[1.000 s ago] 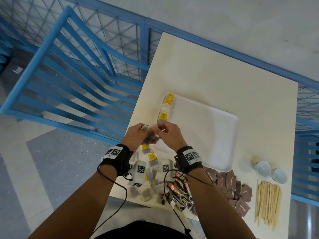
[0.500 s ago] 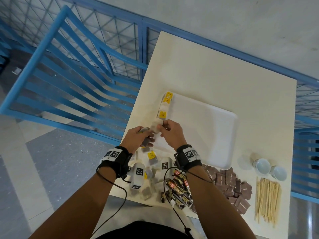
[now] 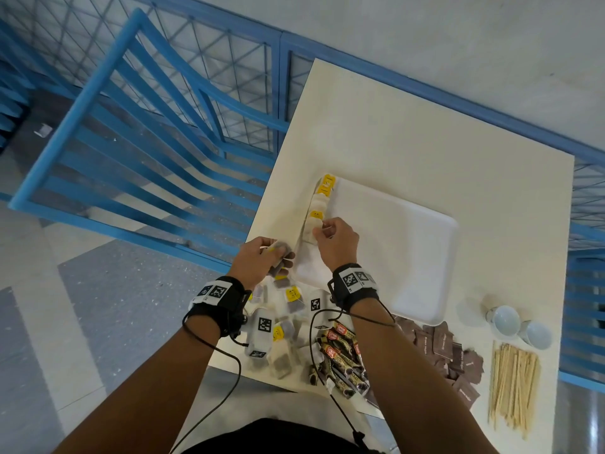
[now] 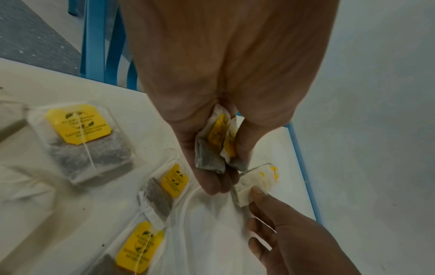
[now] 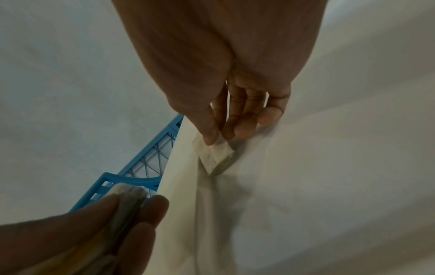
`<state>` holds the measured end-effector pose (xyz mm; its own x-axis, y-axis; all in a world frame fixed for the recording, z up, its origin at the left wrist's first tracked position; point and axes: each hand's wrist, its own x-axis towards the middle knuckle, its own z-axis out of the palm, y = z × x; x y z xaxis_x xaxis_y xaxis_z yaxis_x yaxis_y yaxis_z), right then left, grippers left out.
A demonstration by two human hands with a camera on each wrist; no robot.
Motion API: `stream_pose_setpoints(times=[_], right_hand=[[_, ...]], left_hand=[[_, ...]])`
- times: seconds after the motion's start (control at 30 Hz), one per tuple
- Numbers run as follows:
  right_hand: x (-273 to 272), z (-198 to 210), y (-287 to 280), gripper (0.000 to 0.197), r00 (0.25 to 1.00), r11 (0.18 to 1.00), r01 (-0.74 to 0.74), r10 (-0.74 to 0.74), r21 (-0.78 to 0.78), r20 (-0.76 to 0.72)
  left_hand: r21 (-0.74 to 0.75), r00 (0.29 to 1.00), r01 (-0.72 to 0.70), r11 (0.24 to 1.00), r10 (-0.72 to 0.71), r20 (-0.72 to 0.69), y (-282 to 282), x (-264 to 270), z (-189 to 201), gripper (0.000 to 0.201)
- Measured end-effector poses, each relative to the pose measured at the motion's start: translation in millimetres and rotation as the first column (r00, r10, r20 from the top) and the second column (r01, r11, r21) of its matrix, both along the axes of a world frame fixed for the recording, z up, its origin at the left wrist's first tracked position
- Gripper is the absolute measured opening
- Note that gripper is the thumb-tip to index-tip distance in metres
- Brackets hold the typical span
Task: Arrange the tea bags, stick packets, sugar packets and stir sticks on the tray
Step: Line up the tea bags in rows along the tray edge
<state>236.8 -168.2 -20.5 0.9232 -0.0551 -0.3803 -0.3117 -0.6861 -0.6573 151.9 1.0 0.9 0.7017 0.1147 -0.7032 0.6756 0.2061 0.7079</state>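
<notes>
A white tray (image 3: 409,257) lies in the middle of the table. A row of tea bags (image 3: 319,204) with yellow tags lines its left edge. My right hand (image 3: 322,229) pinches one tea bag (image 5: 214,154) at the near end of that row, down against the tray's left rim. My left hand (image 3: 271,253) hovers just left of the tray's near corner and grips a small bunch of tea bags (image 4: 216,148). Loose tea bags (image 3: 288,319) lie under my wrists. Stick packets (image 3: 340,358), brown sugar packets (image 3: 448,355) and wooden stir sticks (image 3: 514,385) lie along the table's near edge.
Two small white cups (image 3: 520,322) stand right of the tray, above the stir sticks. A blue railing (image 3: 147,152) runs close along the table's left side. The table's left edge lies just beside my left hand.
My right hand has moved away from the left hand, forward along the tray's left edge, carrying one tea bag to the end of the row. The left hand stayed near the tray's corner.
</notes>
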Motion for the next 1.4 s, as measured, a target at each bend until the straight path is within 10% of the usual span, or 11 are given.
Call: stream_pose_setpoints(times=[0.17,0.43,1.0,1.4], right_hand=[[-12,12,-4,0.018,0.996,0.989,0.078,-0.084,0.124,0.044],[-24,31,0,0.013,0.933,0.907,-0.352,0.359,0.232,0.011],[-30,24,-12,0.013,0.954,0.948,-0.281,0.293,0.148,-0.066],[-29,1,-3,0.019,0.98,0.992,0.121,-0.112,0.045,-0.167]], left_hand=[[-0.002,1.0,-0.001,1.0,0.001,0.027,-3,2,0,0.02],[0.013,0.998,0.048,0.999,-0.048,0.039,-12,5,7,0.03],[0.076,0.997,-0.004,0.997,-0.001,0.071,-12,-2,4,0.021],[0.081,0.999,0.052,0.995,-0.052,-0.007,-5,-10,0,0.037]])
